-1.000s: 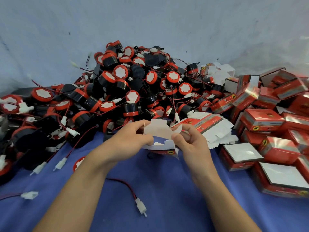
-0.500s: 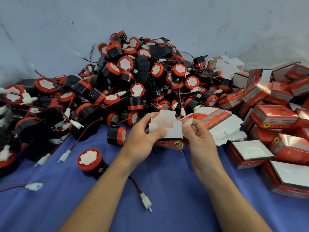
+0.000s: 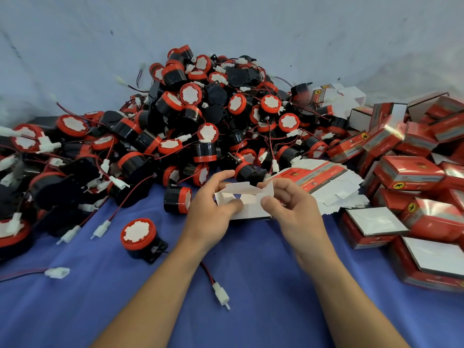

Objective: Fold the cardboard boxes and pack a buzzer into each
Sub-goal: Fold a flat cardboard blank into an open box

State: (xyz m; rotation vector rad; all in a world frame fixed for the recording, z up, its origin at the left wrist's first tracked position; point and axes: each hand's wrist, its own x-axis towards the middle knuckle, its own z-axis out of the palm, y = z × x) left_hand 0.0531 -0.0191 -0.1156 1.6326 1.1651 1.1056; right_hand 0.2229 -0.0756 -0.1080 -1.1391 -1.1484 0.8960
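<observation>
A small cardboard box (image 3: pixel 247 203), white on its inner faces and only partly formed, was held just above the blue cloth-covered table (image 3: pixel 263 285), in front of the large heap of black-and-red round buzzers (image 3: pixel 213 116). It was gripped at its left end by the left hand (image 3: pixel 213 209), thumb pressed on the near white panel and fingers curled behind, and its right end was pinched by the right hand (image 3: pixel 288 204) between thumb and forefinger, where an upright flap was being worked. The end flaps were seen standing open, so the folding was judged unfinished and no buzzer was yet inside. For this step to be done well, the body should be kept square by the left hand while the small side flaps are turned in first along their creases, and the tuck flap should then be pressed home without crushing the thin board. One loose black buzzer with a red rim and white centre (image 3: pixel 140 237) lay on the cloth just left of the left forearm, within easy reach for packing. A fanned stack of flat printed box blanks (image 3: pixel 324 179) lay just beyond the right hand, and finished red boxes (image 3: pixel 411 172) were piled at the right.
</observation>
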